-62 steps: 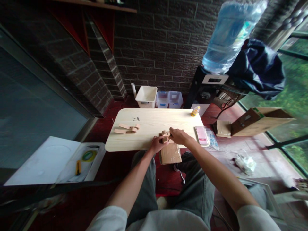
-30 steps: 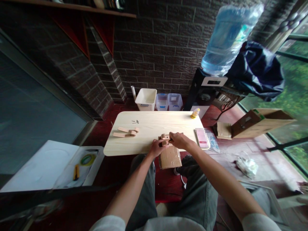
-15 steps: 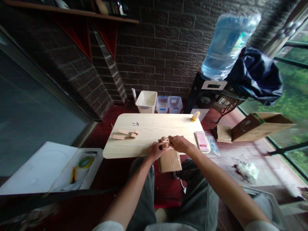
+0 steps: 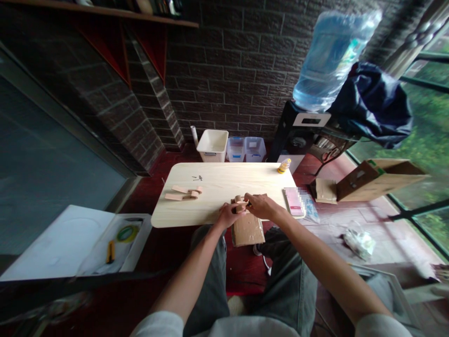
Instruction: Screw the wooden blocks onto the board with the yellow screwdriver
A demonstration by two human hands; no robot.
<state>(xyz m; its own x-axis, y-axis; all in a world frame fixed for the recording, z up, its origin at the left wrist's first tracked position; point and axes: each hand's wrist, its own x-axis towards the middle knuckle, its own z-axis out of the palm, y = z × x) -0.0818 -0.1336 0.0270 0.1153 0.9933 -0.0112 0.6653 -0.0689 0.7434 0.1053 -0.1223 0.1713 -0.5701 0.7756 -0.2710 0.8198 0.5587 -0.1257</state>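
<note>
Near the front edge of the pale table (image 4: 224,180), my left hand (image 4: 228,215) is closed on a small light-wood assembly (image 4: 240,201). My right hand (image 4: 258,206) is closed at the assembly's right side, around something dark and too small to make out. Under both hands lies a piece of cardboard (image 4: 248,230), which hangs over the table's front edge. Other wooden pieces (image 4: 182,193) rest on the table's left part. Several small dark screw-like items (image 4: 198,178) lie behind them.
A small bottle with yellow parts (image 4: 284,165) stands at the back right corner; a pink phone (image 4: 293,201) lies at the right end. Behind the table are a white basket (image 4: 213,144) and two clear bins (image 4: 245,149). An open white case (image 4: 122,243) sits at the left.
The view has shifted slightly, so the table sits a little higher in it. The wooden assembly looks slightly tilted between my hands; both hands remain closed at it.
</note>
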